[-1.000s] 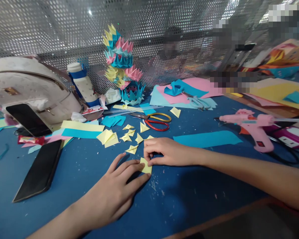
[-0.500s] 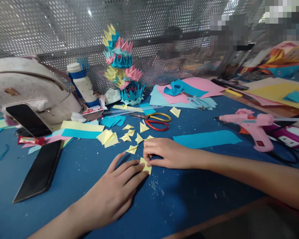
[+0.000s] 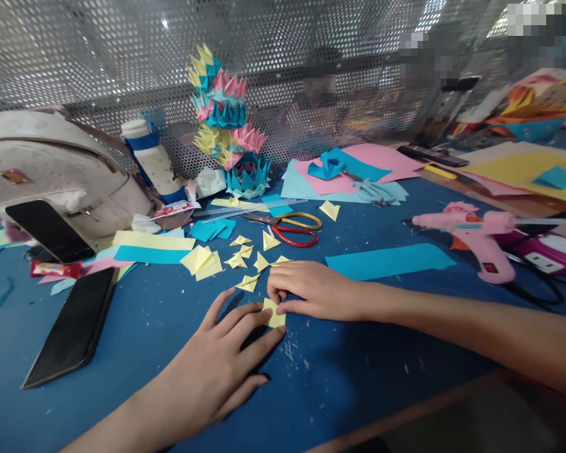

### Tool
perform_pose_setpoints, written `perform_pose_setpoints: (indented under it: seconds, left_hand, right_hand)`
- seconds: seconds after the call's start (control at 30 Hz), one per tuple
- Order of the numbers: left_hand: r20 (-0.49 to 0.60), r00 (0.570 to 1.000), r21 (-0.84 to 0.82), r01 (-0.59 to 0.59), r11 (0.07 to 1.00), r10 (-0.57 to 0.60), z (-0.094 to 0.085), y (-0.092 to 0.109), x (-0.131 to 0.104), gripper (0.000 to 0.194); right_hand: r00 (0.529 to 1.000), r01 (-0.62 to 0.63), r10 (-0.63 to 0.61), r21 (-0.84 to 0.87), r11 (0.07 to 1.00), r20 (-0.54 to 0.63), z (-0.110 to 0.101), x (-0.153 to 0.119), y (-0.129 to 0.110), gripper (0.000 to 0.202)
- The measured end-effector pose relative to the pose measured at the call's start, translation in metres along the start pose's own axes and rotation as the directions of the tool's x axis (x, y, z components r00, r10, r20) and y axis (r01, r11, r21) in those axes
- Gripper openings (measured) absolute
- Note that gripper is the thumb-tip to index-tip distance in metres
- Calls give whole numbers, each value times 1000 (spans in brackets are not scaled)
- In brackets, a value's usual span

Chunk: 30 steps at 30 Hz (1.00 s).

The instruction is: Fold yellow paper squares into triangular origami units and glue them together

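A small yellow paper square lies on the blue table in front of me. My left hand is open, its fingers spread, with fingertips resting on the square's left and lower edges. At its upper right corner, the curled fingers and thumb of my right hand pinch the paper. Just beyond my hands are several folded yellow paper triangles and a loose stack of yellow squares. Scissors with one yellow and one red handle lie behind them.
A tiered paper-flower model stands at the back. To the left are a phone, a propped phone, a white backpack and a bottle. Rightward lie a blue paper strip and a pink glue gun.
My left hand's fingers have spread wider, and its thumb now shows apart from the palm. The right hand keeps its pinch on the paper. The view has shifted slightly.
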<state>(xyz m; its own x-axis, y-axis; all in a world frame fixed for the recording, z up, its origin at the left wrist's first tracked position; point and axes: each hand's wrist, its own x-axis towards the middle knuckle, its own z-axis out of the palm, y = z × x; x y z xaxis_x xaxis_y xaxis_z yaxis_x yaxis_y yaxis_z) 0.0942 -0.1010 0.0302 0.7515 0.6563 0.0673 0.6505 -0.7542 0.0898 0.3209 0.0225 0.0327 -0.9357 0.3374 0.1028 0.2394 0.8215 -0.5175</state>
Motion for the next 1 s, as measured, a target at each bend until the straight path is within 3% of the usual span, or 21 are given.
perform_pose_setpoints:
  seconds: [0.1,0.17,0.27,0.37,0.53,0.67,0.9,1.0]
  left_hand:
    - [-18,1000,20,-17,1000,17,1,-1,0,58]
    - [-30,999,26,-27,999,27,2,-1,-1,57]
    - [-11,1000,19,-28,999,28,2,-1,0,57]
    - [8,1000,14,-16,1000,16,1,0,0,58]
    - [-4,1000,-3,-17,1000,17,-1,0,0,54]
    - [7,1000,-14,-19,1000,19,-1,0,0,53]
    - [-12,1000,-34,-17,999,17,0,1,0,53]
    - [-23,1000,-50,-2,999,1,-1,2,0,52]
  right_hand:
    - [999,44,-44,57,997,4,-5,-2,7,7]
    - [990,143,-143,74,987,-1,-9,-3,14,11]
    - [947,320,-320,27,947,-13,-14,-4,21,20]
    - [914,406,-405,-30,913,35,-19,-4,23,32]
    - [926,360,-345,-86,929,154,-30,-4,20,39]
    - [937,315,-297,-76,946,184,-36,-5,19,36]
    - [942,319,-297,-139,938,158,-37,-7,16,27]
    - [942,337,-329,-164,927,72,-33,-8,16,31]
